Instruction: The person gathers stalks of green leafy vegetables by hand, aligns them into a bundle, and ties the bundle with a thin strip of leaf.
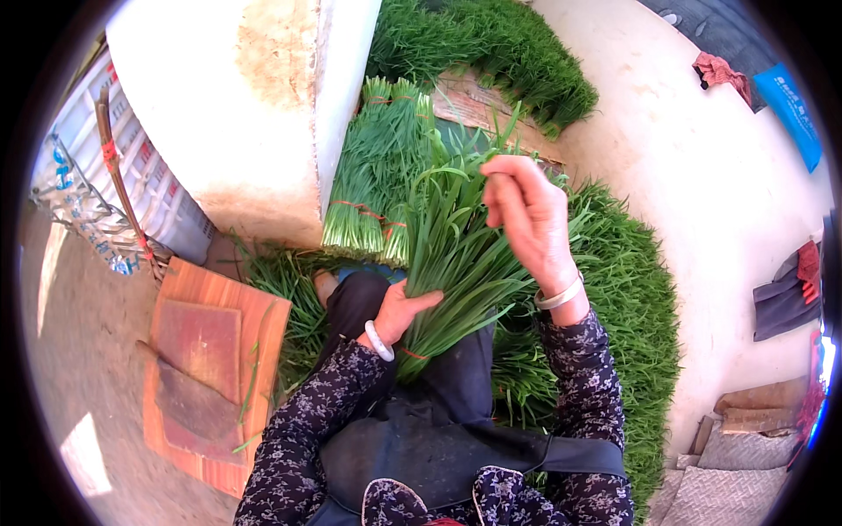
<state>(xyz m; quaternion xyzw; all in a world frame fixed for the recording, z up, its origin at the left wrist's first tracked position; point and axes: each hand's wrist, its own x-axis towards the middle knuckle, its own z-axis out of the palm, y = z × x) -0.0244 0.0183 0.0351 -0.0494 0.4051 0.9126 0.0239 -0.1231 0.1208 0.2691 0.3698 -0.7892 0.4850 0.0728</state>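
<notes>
A bunch of garlic chives [465, 241] leans upright over my lap, with a red band around its lower end. My left hand [400, 312] grips the bunch just above that band, thumb across the leaves. Raised over the right side of its leaves is my right hand [530, 219], with the fingers curled and pinched together; whatever they may hold is hidden or too small to make out. Banded bundles of chives [377, 175] lie side by side beyond my left hand, their pale cut ends toward me.
Loose chives [618, 289] are heaped along my right, with more greens [474, 39] at the far side. On my left, a broad knife [197, 399] lies on a wooden board [272, 324]. A big white block-like thing [263, 114] stands at far left, near stacked white crates [145, 149].
</notes>
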